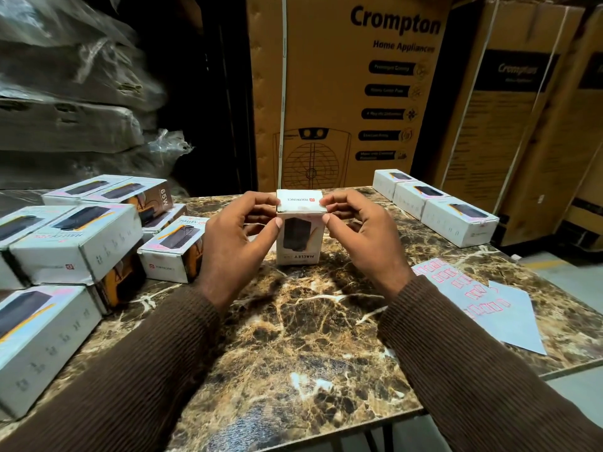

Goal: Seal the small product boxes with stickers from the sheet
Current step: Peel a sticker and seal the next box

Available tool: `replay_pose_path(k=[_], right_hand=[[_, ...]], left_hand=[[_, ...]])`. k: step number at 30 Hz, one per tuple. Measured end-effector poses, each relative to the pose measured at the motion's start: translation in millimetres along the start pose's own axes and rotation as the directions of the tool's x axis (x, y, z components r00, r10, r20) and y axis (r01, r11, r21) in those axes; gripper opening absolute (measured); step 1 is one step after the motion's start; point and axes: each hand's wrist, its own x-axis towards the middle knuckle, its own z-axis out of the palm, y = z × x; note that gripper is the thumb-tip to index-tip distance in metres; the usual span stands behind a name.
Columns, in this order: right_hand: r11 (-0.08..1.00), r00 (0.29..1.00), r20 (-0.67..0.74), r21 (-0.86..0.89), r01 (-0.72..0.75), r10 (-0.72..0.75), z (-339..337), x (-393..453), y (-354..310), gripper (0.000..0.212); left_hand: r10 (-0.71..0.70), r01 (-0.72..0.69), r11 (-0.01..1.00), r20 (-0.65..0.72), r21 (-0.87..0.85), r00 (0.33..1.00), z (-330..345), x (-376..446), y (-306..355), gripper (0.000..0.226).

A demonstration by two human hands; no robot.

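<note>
Two brown ribbed sleeves point(137, 370) reach in from the near edge over a marbled brown desk point(293, 347), toward a small white box point(299, 226) that stands upright on end at the desk's middle. The left hand point(235, 236) pinches the box's top left corner, thumb on the front face and fingers curled round the upper edge; the right hand point(355, 230) pinches the top right corner the same way, thumb tip at the front edge of the lid flap. The box's front shows a dark product picture, and its top flap carries a small red logo and print. To the right of this box, nearer the camera, a pale sticker sheet point(483, 301) lies flat on the desk with rows of red-outlined stickers, several slots looking bare. To the left of the box, a heap of matching white boxes point(75, 243) lies on its sides, some stacked on others, one of them just beside the left hand. Behind and to the right of the upright box, a row of three white boxes point(434, 203) lies end to end near the desk's far edge. Beyond the desk, directly behind the box, stands a tall brown Crompton carton point(342, 93), with more cartons point(522, 125) to its right and plastic-wrapped bundles point(71, 86) to its left.
</note>
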Motion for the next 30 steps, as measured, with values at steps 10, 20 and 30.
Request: replay_pose_path(k=[10, 20, 30], right_hand=[[0.992, 0.998, -0.01, -0.118, 0.054, -0.055, 3.9, 1.0, 4.3, 0.023], [0.966, 0.997, 0.031, -0.244, 0.08, -0.074, 3.9, -0.5, 4.6, 0.034], [0.993, 0.992, -0.092, 0.092, -0.079, 0.088, -45.9, 5.4, -35.4, 0.021]], left_hand=[[-0.022, 0.022, 0.998, 0.011, 0.059, 1.0, 1.6, 0.8, -2.5, 0.025], [0.052, -0.057, 0.981, 0.028, 0.184, 0.998, 0.5, 0.6, -2.0, 0.035], [0.326, -0.337, 0.89, 0.087, 0.307, 0.941, 8.4, -6.9, 20.3, 0.028]])
